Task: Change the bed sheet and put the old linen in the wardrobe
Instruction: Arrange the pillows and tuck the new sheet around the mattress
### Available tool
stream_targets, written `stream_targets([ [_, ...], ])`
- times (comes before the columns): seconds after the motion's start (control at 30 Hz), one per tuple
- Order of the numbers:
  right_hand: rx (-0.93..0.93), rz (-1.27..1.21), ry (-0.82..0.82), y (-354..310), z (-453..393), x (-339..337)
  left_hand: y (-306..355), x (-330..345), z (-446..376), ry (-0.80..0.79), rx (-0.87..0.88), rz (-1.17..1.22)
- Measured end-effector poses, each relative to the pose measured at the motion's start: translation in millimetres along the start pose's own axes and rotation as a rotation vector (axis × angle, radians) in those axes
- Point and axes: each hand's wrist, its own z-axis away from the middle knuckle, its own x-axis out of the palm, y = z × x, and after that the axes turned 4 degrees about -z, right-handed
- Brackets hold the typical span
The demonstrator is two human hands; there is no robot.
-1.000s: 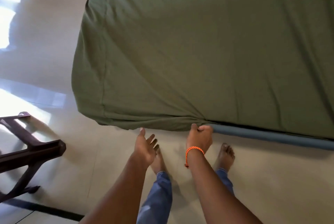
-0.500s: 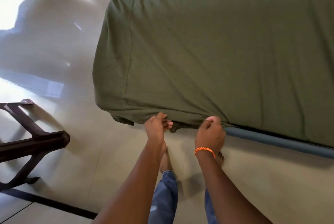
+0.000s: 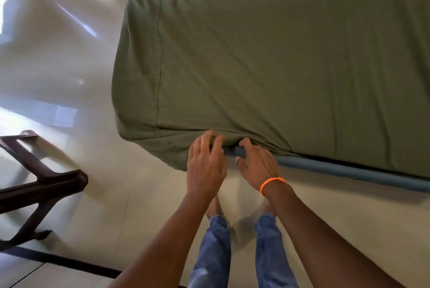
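Green bed sheet [image 3: 267,59] stretched over mattress, near corner hem now hanging looser below the edge than 0.5 s ago. Blue-grey bed rail [image 3: 349,170] exposed further left, up to the hands. Dark wooden chair [image 3: 35,183] on tile floor at left, unmoved. Left hand [image 3: 206,166] no longer pinching hem: fingers straight, spread, tips against sheet edge, holding nothing. Right hand [image 3: 256,164] also released: fingers extended over rail, tips tucked under sheet edge. Orange wristband [image 3: 272,183] on right wrist.
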Motion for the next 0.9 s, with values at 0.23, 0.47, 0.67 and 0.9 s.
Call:
stream_targets([
  [0.23, -0.215, 0.184, 0.340, -19.1, 0.5, -1.0, -8.5, 18.5, -14.1, -0.260, 0.096, -0.071],
  [0.47, 0.017, 0.027, 0.173, -12.8, 0.9, 15.3, -3.5, 16.1, -80.3, -0.833, 0.093, -0.267],
  [0.67, 0.187, 0.200, -0.329, -23.7, -43.3, -1.8, -5.9, 12.4, -102.3, -0.991, 0.294, -0.395],
  [0.9, 0.280, 0.166, -0.415, -23.4, -55.6, 0.0, -25.0, -10.6, -32.5, -0.269, 0.086, -0.122],
])
